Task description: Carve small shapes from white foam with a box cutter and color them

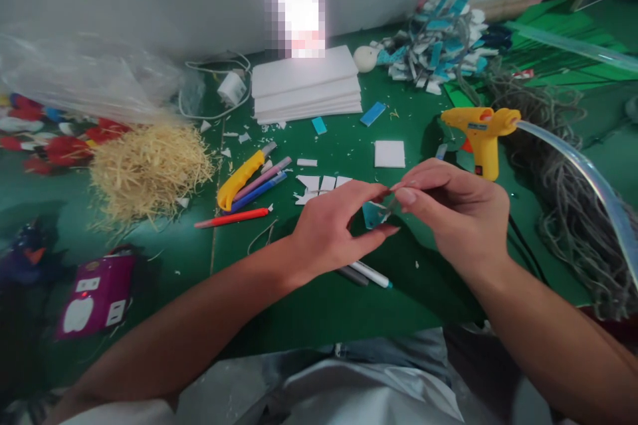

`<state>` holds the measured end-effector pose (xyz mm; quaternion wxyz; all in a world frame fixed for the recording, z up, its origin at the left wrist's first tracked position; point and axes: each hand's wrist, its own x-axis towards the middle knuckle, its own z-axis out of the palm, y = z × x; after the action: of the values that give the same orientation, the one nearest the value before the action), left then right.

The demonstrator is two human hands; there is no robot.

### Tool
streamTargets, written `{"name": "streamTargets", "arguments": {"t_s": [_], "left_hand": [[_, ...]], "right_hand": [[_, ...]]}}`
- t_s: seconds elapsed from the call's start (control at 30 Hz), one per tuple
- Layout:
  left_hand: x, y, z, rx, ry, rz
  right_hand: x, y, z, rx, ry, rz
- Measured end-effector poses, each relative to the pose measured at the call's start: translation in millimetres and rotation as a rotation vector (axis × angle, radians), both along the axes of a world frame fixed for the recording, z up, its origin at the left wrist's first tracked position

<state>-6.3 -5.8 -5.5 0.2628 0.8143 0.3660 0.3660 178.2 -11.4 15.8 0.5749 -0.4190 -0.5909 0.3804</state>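
bare forearms (199,325), a white top (373,398), blue jeans (399,345).

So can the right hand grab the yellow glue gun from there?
Probably yes: the glue gun stands just beyond the right hand, nothing between, though it and the left hand pinch a small blue piece.

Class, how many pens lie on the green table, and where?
5: pink pen and blue pen beside the yellow cutter, red pen below them, white pen and grey pen partly under the left hand. It may hide more.
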Motion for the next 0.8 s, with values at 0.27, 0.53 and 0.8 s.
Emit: {"name": "streamTargets", "arguments": {"t_s": [0.27, 0.53, 0.8], "left_hand": [[3.4, -0.4, -5.1, 0.093, 0.422, -0.006], [0.6, 2.6, -9.9, 0.063, 0.286, -0.008], [2.1, 2.0, -6.0, 0.010, 0.224, 0.003]], "right_hand": [[-0.5, 0.3, -1.0, 0.038, 0.042, 0.007], [1.7, -1.2, -3.1, 0.172, 0.057, -0.043], [2.7, -0.6, -2.2, 0.240, -0.017, -0.011]]}}
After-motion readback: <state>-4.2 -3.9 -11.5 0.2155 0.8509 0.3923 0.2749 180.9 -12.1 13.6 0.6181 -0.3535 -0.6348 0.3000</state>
